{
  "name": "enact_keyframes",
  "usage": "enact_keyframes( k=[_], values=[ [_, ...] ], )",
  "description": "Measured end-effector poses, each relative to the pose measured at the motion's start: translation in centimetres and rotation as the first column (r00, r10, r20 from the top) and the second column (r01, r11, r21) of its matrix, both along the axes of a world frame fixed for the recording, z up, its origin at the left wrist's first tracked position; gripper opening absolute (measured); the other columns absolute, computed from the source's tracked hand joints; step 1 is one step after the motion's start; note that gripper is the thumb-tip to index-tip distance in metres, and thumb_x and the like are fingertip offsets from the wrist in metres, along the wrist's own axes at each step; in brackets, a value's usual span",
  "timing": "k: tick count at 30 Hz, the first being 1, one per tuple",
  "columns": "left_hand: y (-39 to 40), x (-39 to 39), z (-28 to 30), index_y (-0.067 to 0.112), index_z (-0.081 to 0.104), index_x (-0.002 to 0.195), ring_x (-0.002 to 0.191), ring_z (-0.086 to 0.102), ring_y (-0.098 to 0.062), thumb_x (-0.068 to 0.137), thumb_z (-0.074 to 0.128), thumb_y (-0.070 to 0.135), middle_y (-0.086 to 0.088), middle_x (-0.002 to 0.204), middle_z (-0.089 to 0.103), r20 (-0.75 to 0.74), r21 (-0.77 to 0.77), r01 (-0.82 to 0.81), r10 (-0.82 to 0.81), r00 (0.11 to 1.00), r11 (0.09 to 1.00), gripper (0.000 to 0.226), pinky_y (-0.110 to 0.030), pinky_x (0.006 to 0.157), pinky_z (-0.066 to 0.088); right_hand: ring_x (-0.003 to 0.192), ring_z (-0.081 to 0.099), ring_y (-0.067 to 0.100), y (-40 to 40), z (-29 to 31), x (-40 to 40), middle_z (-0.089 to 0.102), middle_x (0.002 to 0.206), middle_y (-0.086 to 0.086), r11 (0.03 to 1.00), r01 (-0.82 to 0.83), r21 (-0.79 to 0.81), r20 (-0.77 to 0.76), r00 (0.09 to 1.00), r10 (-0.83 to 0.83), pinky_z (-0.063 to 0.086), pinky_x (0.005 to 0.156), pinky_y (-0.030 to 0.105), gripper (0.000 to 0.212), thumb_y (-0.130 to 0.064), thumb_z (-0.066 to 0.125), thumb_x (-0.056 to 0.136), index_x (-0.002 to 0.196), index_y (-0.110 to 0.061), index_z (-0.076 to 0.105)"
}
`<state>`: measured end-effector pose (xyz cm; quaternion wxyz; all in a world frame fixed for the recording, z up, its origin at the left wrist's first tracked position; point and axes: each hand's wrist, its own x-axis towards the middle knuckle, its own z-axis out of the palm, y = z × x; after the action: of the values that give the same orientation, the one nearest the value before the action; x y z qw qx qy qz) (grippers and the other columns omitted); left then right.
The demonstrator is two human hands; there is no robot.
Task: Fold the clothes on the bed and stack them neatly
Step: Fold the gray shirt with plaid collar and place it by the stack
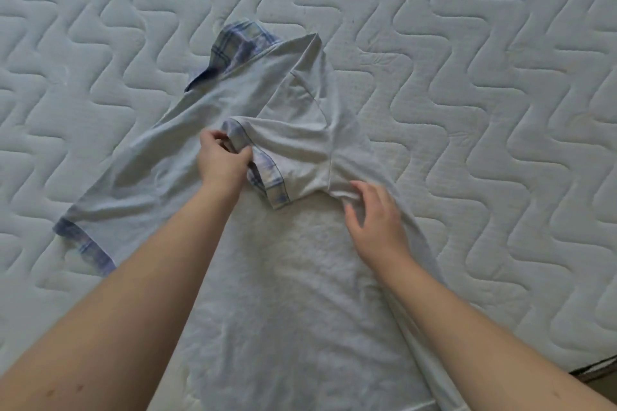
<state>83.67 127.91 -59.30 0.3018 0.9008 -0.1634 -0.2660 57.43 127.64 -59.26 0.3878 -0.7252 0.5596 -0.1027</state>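
Quilted mattress (467,43) carries the shirt (283,260) — its long axis runs from the person toward the collar (233,47). Left hand (222,160) pinches the folded-in sleeve (293,157); right hand (377,217), fingers relaxed, presses the shirt beside it.

A pale grey polo shirt (287,277) of soft, matt knit cloth lies on a mattress (484,77); its body shows a faintly nubbly, creased surface; the collar (233,47) and sleeve cuffs (267,177) are a smoother woven cloth in blue-and-white plaid; the mattress cover is pale quilted fabric, matt, padded and puffed between wavy stitched channels; a person's left hand (222,160) pinches the plaid cuff, where the cloth bunches softly; the right hand (377,217) rests on the knit, which wrinkles under the fingers.
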Motion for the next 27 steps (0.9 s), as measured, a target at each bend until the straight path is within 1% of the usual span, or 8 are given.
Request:
enact_keyframes(
  k=[2,5,7,11,16,18,22,27],
  values=[
    [-0.3,0.0,0.1,0.016,0.049,0.116,0.111,0.049,-0.028,0.081,0.067,0.025,-0.01,0.122,0.051,0.172,0.107,0.022,-0.04,0.984,0.994,0.04,-0.034,0.095,0.039,0.114,0.053,0.024,-1.2,0.2,0.3,0.058,0.12,0.005,0.998,0.033,-0.055,-0.005,0.999,-0.033,0.04,0.1,0.039,0.034,-0.019,0.06,0.092,0.126,-0.013,0.058],
    [-2.3,-0.5,0.6,0.014,0.053,0.121,0.114,0.048,-0.024,0.09,0.056,0.027,-0.008,0.124,0.052,0.364,0.012,0.21,-0.2,0.91,0.978,0.033,-0.029,0.094,0.033,0.111,0.053,0.026,-3.2,0.3,0.5,0.058,0.117,0.008,0.992,0.093,-0.089,-0.02,0.995,-0.095,0.04,0.098,0.04,0.033,-0.017,0.062,0.09,0.123,-0.013,0.06],
    [-5.0,-1.0,0.6,0.015,0.054,0.126,0.113,0.05,-0.015,0.094,0.054,0.028,-0.004,0.124,0.056,0.32,-0.048,0.345,-0.312,0.895,0.938,0.034,-0.029,0.097,0.039,0.115,0.05,0.026,-4.6,0.0,0.6,0.055,0.122,0.008,0.99,0.139,-0.02,-0.075,0.987,-0.14,0.037,0.1,0.039,0.037,-0.021,0.063,0.091,0.126,-0.015,0.058],
    [-11.9,-1.6,-0.2,0.013,0.045,0.141,0.125,0.05,-0.024,0.097,0.056,0.035,-0.008,0.136,0.054,0.102,0.034,0.524,-0.524,0.845,0.851,0.05,-0.041,0.107,0.041,0.117,0.049,0.026,-7.3,-1.3,0.3,0.054,0.126,0.007,0.972,0.175,0.158,-0.193,0.971,-0.143,0.038,0.102,0.04,0.049,-0.04,0.068,0.086,0.126,-0.017,0.054],
    [-19.2,-0.3,-0.8,0.008,0.06,0.117,0.108,0.06,-0.032,0.096,0.058,0.041,-0.014,0.112,0.064,0.059,0.29,0.663,-0.705,0.707,0.69,0.04,-0.029,0.076,0.039,0.086,0.054,0.016,-10.8,-2.2,-0.4,0.053,0.087,-0.009,0.932,0.09,0.351,-0.195,0.98,-0.021,0.04,0.075,0.029,0.052,-0.043,0.084,0.069,0.104,-0.021,0.052],
    [-21.3,-0.5,-0.5,0.006,0.061,0.121,0.11,0.059,-0.033,0.097,0.056,0.038,-0.016,0.119,0.065,0.035,0.342,0.707,-0.76,0.649,0.619,0.041,-0.03,0.078,0.039,0.077,0.05,0.014,-11.9,-2.5,-0.5,0.048,0.077,-0.012,0.92,0.055,0.388,-0.212,0.977,0.031,0.035,0.069,0.027,0.048,-0.043,0.084,0.071,0.098,-0.019,0.052],
    [-23.9,-0.8,0.1,0.007,0.068,0.117,0.108,0.06,-0.034,0.099,0.051,0.03,-0.016,0.117,0.066,0.05,0.333,0.699,-0.752,0.657,0.633,0.034,-0.032,0.085,0.046,0.077,0.051,0.02,-12.6,-2.3,-1.2,0.055,0.079,0.001,0.918,-0.079,0.39,-0.172,0.973,0.157,0.029,0.063,0.029,0.022,-0.033,0.064,0.093,0.085,-0.012,0.06],
    [-25.1,-0.7,-0.9,0.006,0.067,0.118,0.108,0.06,-0.034,0.101,0.051,0.029,-0.017,0.119,0.066,0.052,0.329,0.703,-0.756,0.653,0.63,0.033,-0.032,0.088,0.045,0.094,0.054,0.028,-12.9,-2.6,-1.5,0.057,0.1,0.017,0.911,-0.133,0.391,-0.142,0.969,0.203,0.026,0.068,0.028,0.031,-0.023,0.048,0.102,0.089,-0.002,0.066]
  ],
)
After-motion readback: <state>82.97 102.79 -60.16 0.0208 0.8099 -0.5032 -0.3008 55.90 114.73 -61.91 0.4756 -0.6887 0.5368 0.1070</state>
